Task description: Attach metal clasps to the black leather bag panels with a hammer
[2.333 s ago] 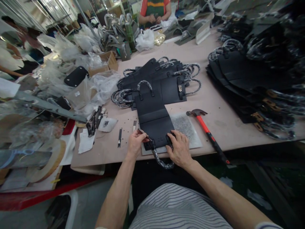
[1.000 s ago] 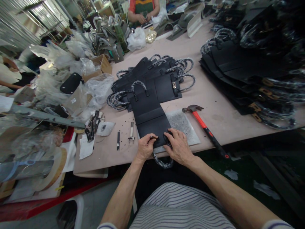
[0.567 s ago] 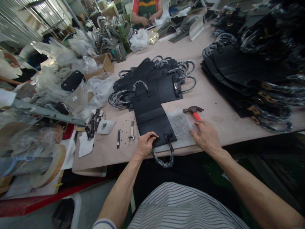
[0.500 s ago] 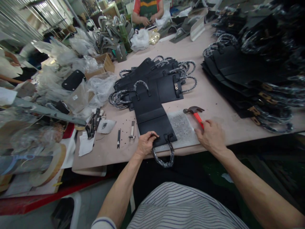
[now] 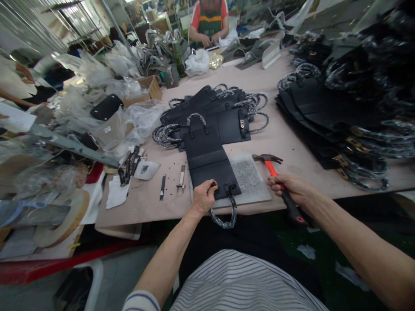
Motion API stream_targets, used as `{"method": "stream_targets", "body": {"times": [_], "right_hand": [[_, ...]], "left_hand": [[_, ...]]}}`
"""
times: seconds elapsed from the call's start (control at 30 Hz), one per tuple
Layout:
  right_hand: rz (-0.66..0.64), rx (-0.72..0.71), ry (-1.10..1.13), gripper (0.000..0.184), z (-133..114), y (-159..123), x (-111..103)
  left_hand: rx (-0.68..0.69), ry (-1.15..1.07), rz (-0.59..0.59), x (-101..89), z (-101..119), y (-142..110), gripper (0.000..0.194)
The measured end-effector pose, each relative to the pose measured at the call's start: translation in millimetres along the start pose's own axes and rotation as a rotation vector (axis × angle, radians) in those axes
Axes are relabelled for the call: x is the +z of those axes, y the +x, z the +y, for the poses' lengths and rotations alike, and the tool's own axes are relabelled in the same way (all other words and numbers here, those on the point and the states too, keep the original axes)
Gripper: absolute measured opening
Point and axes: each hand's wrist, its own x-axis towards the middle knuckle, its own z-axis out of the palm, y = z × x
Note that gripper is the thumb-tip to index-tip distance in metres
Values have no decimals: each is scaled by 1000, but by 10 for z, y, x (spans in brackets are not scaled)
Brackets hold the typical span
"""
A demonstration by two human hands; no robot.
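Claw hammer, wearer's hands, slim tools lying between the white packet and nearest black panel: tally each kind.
Claw hammer: 1
Wearer's hands, left hand and right hand: 2
Slim tools, dark flat tool and pale-handled tool: 2
Total: 5

The front panel (image 5: 209, 155) lies partly on a slab (image 5: 251, 179) that reaches out to its right, and its far end overlaps a heap of panels (image 5: 231, 125) behind it. The hammer (image 5: 271, 169) is right of it, another stack (image 5: 324, 108) farther right. Left of it lie two small tools (image 5: 163, 186), then a paper sheet (image 5: 116, 192).

Pinkish-beige table (image 5: 275, 112); dark green floor (image 5: 292, 242); grey metal bar (image 5: 71, 145).
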Motion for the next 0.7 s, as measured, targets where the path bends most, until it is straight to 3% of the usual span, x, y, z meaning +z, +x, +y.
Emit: {"method": "stream_targets", "body": {"times": [0.07,0.13,0.23,0.3,0.43,0.5,0.63,0.7], "right_hand": [[17,-18,-8,18,-155,-160,153],[62,-135,-121,22,-314,-378,325],[117,-506,-567,33,-473,-686,558],[86,-687,-905,32,-497,-804,676],[-78,-694,-1371,25,-535,-874,804],[-48,-706,-1367,27,-623,-916,826],[184,-835,-1104,34,-705,-1002,840],[161,-826,-1111,32,-617,-987,829]], "left_hand": [[40,27,4,16,-27,-27,12],[65,45,-2,28,-49,-53,13],[89,66,-5,34,-73,-76,13],[105,85,3,37,-93,-82,15],[193,114,-10,51,-141,-89,15],[199,104,-16,58,-154,-95,15],[128,64,-20,53,-136,-100,15],[104,50,-22,43,-114,-94,14]]}}
